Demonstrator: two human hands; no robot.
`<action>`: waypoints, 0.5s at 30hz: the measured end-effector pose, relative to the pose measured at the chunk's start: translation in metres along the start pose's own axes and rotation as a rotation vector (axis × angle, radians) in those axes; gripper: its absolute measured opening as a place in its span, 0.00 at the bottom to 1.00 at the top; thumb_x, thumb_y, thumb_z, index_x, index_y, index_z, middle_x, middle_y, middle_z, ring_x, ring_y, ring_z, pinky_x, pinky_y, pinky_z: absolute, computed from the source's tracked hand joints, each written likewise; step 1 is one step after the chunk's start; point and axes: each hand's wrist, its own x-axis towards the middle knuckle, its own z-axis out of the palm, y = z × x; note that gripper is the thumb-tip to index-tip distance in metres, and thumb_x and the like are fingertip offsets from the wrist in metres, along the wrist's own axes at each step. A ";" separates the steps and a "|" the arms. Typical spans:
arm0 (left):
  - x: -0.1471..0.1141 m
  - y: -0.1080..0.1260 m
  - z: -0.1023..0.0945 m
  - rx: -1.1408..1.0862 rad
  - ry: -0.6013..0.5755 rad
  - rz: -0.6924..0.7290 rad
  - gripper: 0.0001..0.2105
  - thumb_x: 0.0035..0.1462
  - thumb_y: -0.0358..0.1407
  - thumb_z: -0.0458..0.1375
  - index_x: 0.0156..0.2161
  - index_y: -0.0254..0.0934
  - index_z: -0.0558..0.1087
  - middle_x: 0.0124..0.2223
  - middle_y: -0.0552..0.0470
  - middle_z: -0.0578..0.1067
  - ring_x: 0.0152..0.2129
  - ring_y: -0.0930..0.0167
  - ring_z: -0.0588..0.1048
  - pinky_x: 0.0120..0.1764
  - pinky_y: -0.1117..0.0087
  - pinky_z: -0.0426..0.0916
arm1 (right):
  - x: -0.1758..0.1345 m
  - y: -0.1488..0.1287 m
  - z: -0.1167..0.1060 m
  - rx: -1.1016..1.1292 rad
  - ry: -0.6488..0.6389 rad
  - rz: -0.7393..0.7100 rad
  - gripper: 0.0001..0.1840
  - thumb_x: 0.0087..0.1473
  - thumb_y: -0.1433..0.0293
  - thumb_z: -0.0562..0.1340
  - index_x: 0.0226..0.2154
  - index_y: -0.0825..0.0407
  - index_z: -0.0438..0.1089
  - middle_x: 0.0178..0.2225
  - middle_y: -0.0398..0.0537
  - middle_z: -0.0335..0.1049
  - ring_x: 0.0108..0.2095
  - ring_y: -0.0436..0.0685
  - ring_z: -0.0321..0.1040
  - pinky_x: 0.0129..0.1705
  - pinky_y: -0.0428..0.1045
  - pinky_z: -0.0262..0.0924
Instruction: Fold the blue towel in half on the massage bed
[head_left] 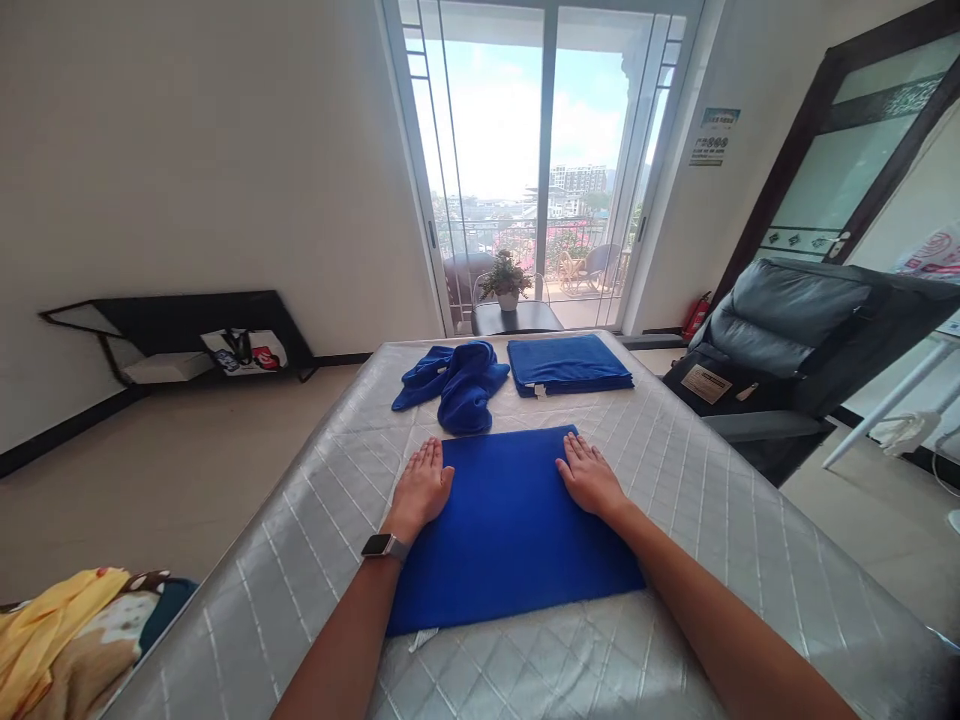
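A blue towel (pixel 510 540) lies spread flat on the quilted silver mattress (pixel 300 570) in front of me, a white tag showing at its near left corner. My left hand (pixel 421 488) rests flat on its far left corner, fingers stretched out; a watch is on that wrist. Over at the far right corner, my right hand (pixel 590 474) also presses flat with its fingers extended. Just beyond are a crumpled blue towel (pixel 469 385) on the left and a neat stack of folded blue towels (pixel 570 364) on the right.
A dark leather recliner (pixel 795 330) with a bag on it stands right of the mattress. Behind the far edge, a potted plant (pixel 507 280) sits on a small black table before the sliding glass door. Piled blankets (pixel 75 640) lie at lower left; a black rack (pixel 202 330) leans by the wall.
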 end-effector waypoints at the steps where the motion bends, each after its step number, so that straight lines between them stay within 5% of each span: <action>1: 0.000 -0.001 -0.002 -0.009 0.024 0.004 0.30 0.67 0.37 0.41 0.68 0.19 0.52 0.70 0.32 0.54 0.68 0.59 0.53 0.68 0.56 0.48 | 0.000 0.000 0.000 0.007 0.004 -0.003 0.36 0.69 0.58 0.39 0.71 0.62 0.42 0.72 0.53 0.35 0.72 0.57 0.30 0.70 0.56 0.30; 4: -0.001 0.000 -0.011 -0.072 0.086 0.017 0.30 0.66 0.36 0.40 0.69 0.22 0.49 0.71 0.34 0.54 0.69 0.60 0.51 0.68 0.53 0.48 | 0.000 0.000 -0.001 0.037 0.013 -0.004 0.36 0.69 0.59 0.39 0.71 0.62 0.42 0.72 0.53 0.36 0.72 0.57 0.30 0.70 0.56 0.29; 7: -0.005 0.026 -0.020 -0.171 0.066 0.095 0.29 0.67 0.34 0.36 0.71 0.25 0.46 0.72 0.37 0.52 0.69 0.65 0.50 0.68 0.56 0.50 | -0.001 -0.001 0.000 0.069 0.033 -0.006 0.36 0.68 0.59 0.40 0.70 0.63 0.43 0.72 0.53 0.36 0.72 0.58 0.31 0.70 0.57 0.30; 12: -0.003 0.130 -0.024 -0.180 -0.023 0.386 0.29 0.67 0.34 0.37 0.70 0.25 0.47 0.72 0.40 0.50 0.69 0.67 0.48 0.69 0.59 0.48 | -0.001 0.000 0.001 0.099 0.052 -0.014 0.36 0.68 0.60 0.41 0.70 0.63 0.44 0.72 0.55 0.37 0.72 0.60 0.32 0.70 0.58 0.29; 15: 0.014 0.192 -0.016 -0.178 -0.034 0.433 0.28 0.67 0.35 0.38 0.69 0.25 0.51 0.71 0.38 0.54 0.69 0.66 0.50 0.68 0.59 0.48 | -0.002 0.003 0.001 0.074 0.035 -0.047 0.35 0.67 0.64 0.43 0.70 0.63 0.42 0.72 0.55 0.35 0.72 0.61 0.31 0.70 0.59 0.31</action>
